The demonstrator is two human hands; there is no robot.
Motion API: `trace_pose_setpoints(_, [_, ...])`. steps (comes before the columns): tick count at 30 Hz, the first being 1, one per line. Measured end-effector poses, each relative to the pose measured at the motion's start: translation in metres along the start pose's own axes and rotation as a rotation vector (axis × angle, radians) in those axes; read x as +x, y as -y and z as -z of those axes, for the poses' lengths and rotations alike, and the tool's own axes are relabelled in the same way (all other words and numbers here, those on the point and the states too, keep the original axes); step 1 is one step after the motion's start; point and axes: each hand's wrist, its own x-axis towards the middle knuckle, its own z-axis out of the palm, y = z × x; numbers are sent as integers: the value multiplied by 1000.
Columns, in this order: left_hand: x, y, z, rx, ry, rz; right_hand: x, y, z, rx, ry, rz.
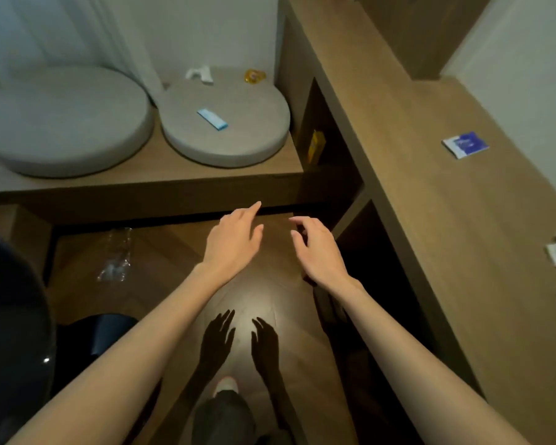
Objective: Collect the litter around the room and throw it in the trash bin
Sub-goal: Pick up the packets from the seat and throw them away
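Both arms reach forward over the wood floor. The left hand is spread and empty, and the right hand is loosely curled and also empty, probably ready to pick up litter. A clear plastic bottle lies on the floor to the left. Farther off, a blue wrapper lies on a round cushion, with a white scrap and a yellow wrapper behind it.

The room is dim and warm-toned. A bright pool of light falls on the floor at lower centre, throwing sharp dark shadows of both hands. Frame edges bow from wide-angle distortion, and the whole picture is slightly soft, blurriest at far right.
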Motion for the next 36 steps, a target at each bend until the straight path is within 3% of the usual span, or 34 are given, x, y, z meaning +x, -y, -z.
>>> trace_pose_setpoints(6, [32, -23, 124, 26, -119, -20, 37, 99, 83, 9, -28, 134])
trace_pose_setpoints(13, [82, 2, 197, 20, -133, -78, 88, 143, 118, -90, -56, 172])
trace_pose_setpoints(25, [239, 68, 194, 66, -43, -38, 247, 138, 84, -66, -26, 105])
trace_pose_setpoints(36, [429, 145, 174, 49, 128, 137, 458, 138, 51, -25, 142, 56])
